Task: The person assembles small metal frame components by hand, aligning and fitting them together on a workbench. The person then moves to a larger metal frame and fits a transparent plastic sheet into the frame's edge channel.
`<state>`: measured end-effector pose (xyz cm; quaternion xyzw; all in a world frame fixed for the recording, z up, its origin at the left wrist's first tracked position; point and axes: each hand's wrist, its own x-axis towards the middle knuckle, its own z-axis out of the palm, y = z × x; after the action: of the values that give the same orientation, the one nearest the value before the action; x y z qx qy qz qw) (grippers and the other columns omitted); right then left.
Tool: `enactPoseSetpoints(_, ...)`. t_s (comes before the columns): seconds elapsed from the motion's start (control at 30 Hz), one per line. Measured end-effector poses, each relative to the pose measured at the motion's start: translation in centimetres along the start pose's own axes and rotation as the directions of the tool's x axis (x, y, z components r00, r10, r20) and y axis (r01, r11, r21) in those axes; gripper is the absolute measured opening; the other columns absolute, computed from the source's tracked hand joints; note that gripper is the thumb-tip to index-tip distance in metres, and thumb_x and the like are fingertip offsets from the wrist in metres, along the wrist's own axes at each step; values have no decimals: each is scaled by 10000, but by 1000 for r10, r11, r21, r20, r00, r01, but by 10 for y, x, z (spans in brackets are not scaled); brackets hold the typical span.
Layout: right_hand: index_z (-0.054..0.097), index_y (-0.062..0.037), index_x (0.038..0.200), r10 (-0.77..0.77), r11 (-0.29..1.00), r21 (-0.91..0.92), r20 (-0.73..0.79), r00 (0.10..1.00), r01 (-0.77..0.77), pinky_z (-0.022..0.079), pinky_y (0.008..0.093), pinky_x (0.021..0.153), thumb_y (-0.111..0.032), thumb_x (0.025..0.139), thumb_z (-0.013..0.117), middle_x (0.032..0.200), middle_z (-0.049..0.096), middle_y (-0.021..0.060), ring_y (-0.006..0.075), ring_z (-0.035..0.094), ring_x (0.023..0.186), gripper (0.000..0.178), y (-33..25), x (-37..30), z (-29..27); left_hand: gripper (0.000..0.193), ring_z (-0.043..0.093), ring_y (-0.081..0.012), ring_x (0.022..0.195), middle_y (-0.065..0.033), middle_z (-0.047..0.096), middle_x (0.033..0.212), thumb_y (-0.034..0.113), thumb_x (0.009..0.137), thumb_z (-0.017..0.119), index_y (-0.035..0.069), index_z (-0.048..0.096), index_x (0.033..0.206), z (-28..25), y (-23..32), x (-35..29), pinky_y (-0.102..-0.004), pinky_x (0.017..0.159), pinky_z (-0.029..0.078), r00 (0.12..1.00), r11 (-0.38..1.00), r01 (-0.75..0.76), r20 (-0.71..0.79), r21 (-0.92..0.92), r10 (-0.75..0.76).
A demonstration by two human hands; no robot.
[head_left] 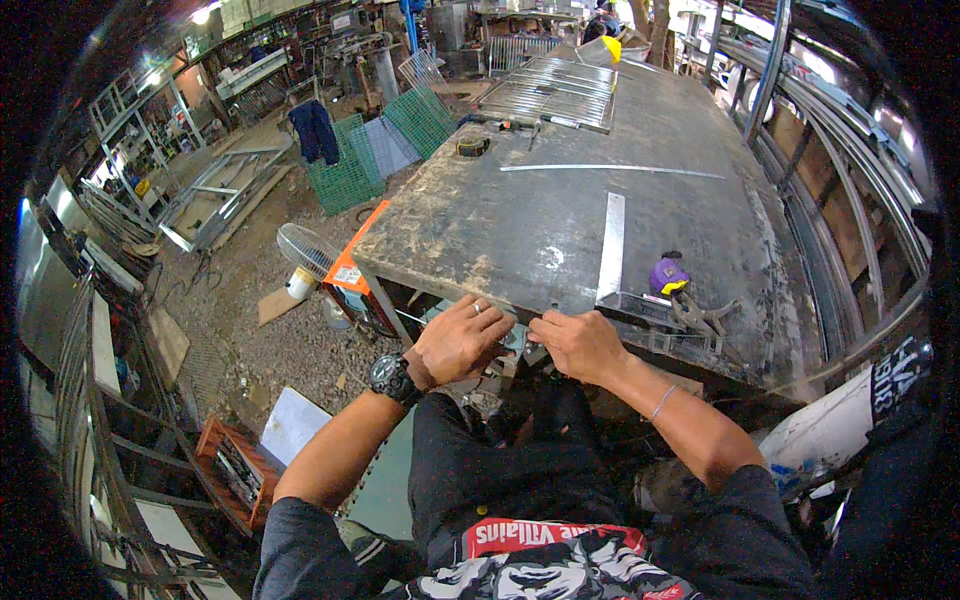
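Observation:
My left hand [460, 340], with a ring and a black watch on the wrist, is closed at the near edge of the dark worktable [440, 230]. Close beside it on the right, my right hand [578, 345] is closed too, its fingers pinched together. A small greyish metallic piece [516, 339] shows between the fingertips of both hands; its kind is too small and covered to tell. To the right of my hands, a flat metal square [612, 245] lies on the tabletop. Beside it sit a purple and yellow tape measure [668, 275] and a pair of locking pliers [706, 316].
A long steel ruler [610, 171], a black and yellow tape measure [472, 147] and a metal grille [555, 90] lie farther up the table. A fan [305, 250] stands left of an orange cabinet [350, 270]. Long metal profiles [840, 150] fill racks on the right.

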<state>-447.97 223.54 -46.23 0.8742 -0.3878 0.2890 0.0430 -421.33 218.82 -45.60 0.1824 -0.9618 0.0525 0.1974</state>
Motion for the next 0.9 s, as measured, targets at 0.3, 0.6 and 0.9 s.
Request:
enactPoseSetpoints(0.3,716,-78,1064,121,991,-44,-125,985,-128,534,446,556,-181,970,723,838,645,96,345,688,657,140,-11,0,-10,683,540,-300,1390,-97,625,1428,411,898,803,119,585,1476,-13,19,13,-553,1240,306,964,967,235,-154,99,-218)
enactPoseSetpoints(0.6,724,-74,1087,146,983,-89,-171,974,-163,531,443,563,-175,978,725,821,643,99,338,690,665,148,1,0,-22,892,418,-340,1525,-135,526,1559,509,840,845,134,498,1571,-15,23,3,-609,1308,156,839,909,416,-403,43,-365)
enactPoseSetpoints(0.9,733,-107,1188,165,983,-49,-167,972,-175,551,452,581,-210,985,719,849,672,93,345,703,679,229,-11,1,-25,909,566,-323,1299,-111,601,1375,551,795,876,126,538,1523,-4,38,4,-601,1281,193,766,867,495,-494,46,-412)
